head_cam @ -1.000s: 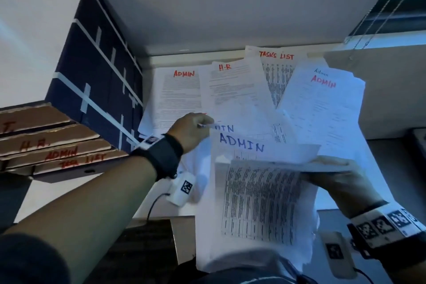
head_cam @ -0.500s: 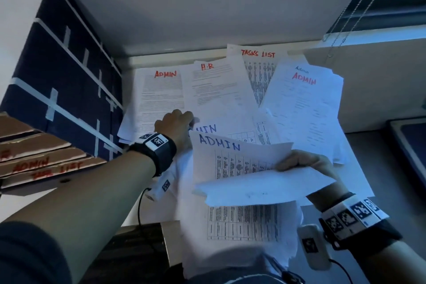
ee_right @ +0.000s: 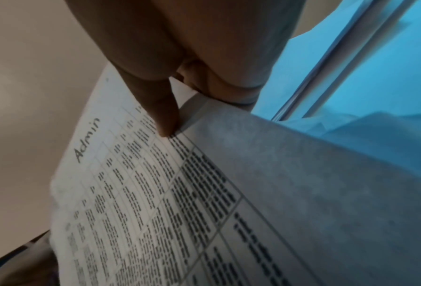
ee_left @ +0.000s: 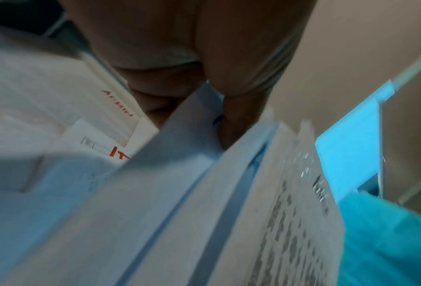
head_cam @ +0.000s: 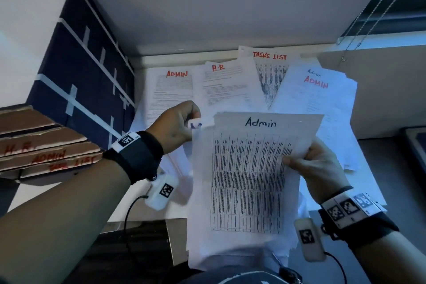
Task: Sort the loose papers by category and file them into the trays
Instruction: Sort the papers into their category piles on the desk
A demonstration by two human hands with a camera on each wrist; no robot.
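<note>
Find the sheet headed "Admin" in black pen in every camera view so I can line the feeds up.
Head: the Admin sheet is centre frame, held upright over the desk, right hand on its right edge.
Left wrist: seen edge-on at lower right, the printed table blurred; heading not readable.
Right wrist: fills the lower middle, heading at left.
Shared landmark: the dark printed table grid.

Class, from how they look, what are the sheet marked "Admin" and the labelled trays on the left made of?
Admin sheet: thin matte white paper; it curves where the right hand pinches it and print shows faintly through.
Labelled trays: apparently raw brown cardboard, matte, with rough torn-looking edges and red handwritten labels.
</note>
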